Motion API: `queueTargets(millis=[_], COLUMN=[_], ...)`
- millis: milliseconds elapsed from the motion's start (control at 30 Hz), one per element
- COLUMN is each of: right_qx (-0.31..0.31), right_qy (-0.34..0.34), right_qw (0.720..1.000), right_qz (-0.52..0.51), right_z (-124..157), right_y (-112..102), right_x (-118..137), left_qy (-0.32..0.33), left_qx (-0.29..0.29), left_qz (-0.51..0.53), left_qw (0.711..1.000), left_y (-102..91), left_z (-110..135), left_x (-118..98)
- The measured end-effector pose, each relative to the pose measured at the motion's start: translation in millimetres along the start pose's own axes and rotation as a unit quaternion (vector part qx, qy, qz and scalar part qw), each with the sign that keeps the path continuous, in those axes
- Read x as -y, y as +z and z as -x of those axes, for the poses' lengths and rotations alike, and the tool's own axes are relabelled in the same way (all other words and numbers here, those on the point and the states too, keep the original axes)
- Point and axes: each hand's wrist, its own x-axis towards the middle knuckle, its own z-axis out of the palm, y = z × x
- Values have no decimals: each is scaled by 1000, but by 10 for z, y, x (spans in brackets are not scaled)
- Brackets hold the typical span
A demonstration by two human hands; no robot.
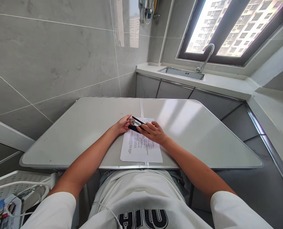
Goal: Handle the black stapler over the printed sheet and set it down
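Observation:
A black stapler (133, 128) with a silvery inner part is held above the table by both hands, its two arms spread apart at the left end. My right hand (155, 132) is closed around the stapler's right part. At the spread end, the fingers of my left hand (124, 124) are pinched on the stapler, partly hidden behind it. Beneath them a white printed paper (141, 154) lies flat on the table, its upper part covered by my hands and the stapler. Whether it is one sheet or more I cannot tell.
The pale folding table (84, 127) has a metal edge and a seam down its middle. Beyond it is a counter with a sink (183, 73) and a tap (207, 55) under a window. A white perforated cart (19, 178) with cables and packages stands at lower left.

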Motion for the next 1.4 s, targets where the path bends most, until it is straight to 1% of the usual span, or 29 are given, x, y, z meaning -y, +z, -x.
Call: queueTargets(millis=[133, 200, 267, 333, 400, 467, 567, 667, 767, 900, 1033, 1167, 1300, 1400], right_qx=[-13, -21, -45, -88, -136, -174, -197, -175, -126, -78, -50, -24, 14, 38], right_qy=[-10, -1, 22, 45, 66, 100, 162, 198, 207, 208, 217, 231, 228, 216], right_qw=[1000, 1000, 999, 995, 988, 980, 966, 954, 944, 933, 924, 920, 923, 925], right_qz=[-2, -5, 9, 28, 30, 12, -50, -144, -223, -284, -310, -314, -309, -309], right_z=[-11, -6, 1, 6, 5, -4, -33, -65, -77, -66, -60, -54, -49, -52], right_y=[-1, 10, 23, 31, 26, 4, -46, -76, -56, 11, 35, 18, 2, -13], right_x=[-16, -34, -59, -89, -119, -140, -148, -139, -140, -156, -173, -217, -266, -281], left_qy=[7, 12, 24, 41, 73, 122, 195, 232, 249, 255, 253, 258, 268, 250], left_qx=[-4, 1, 8, 11, 14, 5, -38, -64, -50, -25, -29, -26, 18, 54], left_qz=[3, -1, -4, -6, -3, 1, 5, 20, 47, 48, 14, -24, -19, 9], left_qw=[1000, 1000, 1000, 999, 997, 993, 980, 970, 966, 965, 967, 965, 963, 967], left_y=[-5, -12, -22, -33, -49, -74, -124, -165, -164, -96, -23, -10, -23, -1], left_z=[-6, -17, -31, -43, -48, -43, -22, 2, 20, 48, 91, 128, 149, 168], left_x=[0, 7, 16, 18, 7, -22, -83, -133, -150, -138, -132, -125, -106, -103])
